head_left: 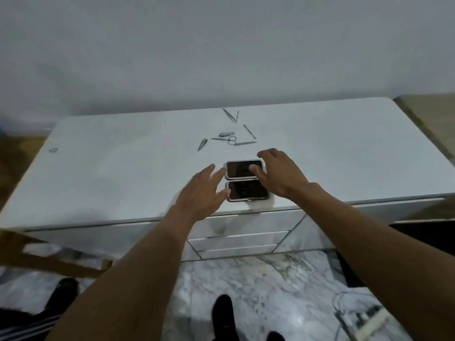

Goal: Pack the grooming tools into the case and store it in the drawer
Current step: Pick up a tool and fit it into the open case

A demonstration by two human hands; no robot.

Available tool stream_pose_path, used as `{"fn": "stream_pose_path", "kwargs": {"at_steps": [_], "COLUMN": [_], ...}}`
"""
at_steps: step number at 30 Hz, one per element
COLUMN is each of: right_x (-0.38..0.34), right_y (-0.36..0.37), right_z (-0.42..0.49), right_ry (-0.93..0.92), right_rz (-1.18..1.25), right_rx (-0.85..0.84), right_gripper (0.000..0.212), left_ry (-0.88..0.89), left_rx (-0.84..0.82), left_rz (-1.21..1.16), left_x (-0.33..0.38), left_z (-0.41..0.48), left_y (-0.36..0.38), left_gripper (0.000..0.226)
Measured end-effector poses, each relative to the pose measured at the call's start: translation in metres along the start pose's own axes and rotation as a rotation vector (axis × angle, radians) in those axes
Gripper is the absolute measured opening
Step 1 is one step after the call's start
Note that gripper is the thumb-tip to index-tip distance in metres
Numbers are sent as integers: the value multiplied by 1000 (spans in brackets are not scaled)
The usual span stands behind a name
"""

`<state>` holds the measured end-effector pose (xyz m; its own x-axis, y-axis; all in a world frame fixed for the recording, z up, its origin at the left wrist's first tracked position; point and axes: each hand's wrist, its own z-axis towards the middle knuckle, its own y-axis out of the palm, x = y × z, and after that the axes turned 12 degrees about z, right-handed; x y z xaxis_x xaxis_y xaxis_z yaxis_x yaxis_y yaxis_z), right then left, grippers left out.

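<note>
The case [242, 180] lies open flat near the front edge of the white table [123, 173], its two dark-lined halves one behind the other. My left hand [204, 190] hovers at its left side with fingers spread, fingertips at the rims of both halves. My right hand [275, 172] reaches over the right side, its thumb on the far half's lining and its fingers curved past the far right corner. Behind the case lie loose metal grooming tools: small scissors [230, 140], a nail clipper [226, 134], a larger clipper [202, 144], tweezers [230, 115] and thin picks [249, 131].
Stacked drawers [236, 239] sit shut in the table front below the case. A small object [53, 150] lies at the table's left end. A wooden chair [37, 252] stands at lower left, cables [359, 316] lie on the marble floor at lower right.
</note>
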<state>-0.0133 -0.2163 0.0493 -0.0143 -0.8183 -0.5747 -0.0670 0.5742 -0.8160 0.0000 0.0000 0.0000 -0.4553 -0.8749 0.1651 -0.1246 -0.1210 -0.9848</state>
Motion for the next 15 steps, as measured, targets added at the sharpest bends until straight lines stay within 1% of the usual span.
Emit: {"fn": "stream_pose_path", "kwargs": {"at_steps": [1, 6, 15], "right_x": [-1, -3, -18], "right_y": [4, 20, 25], "right_z": [4, 18, 72], "right_ry": [9, 17, 14], "right_rz": [1, -25, -36], "right_rx": [6, 5, -62], "right_gripper": [48, 45, 47], "left_ry": [6, 79, 47], "left_rx": [-10, 88, 144], "left_rz": [-15, -15, -61], "left_x": [-3, -14, -21], "left_z": [4, 11, 16], "left_y": [4, 28, 33], "left_gripper": [62, 61, 57]}}
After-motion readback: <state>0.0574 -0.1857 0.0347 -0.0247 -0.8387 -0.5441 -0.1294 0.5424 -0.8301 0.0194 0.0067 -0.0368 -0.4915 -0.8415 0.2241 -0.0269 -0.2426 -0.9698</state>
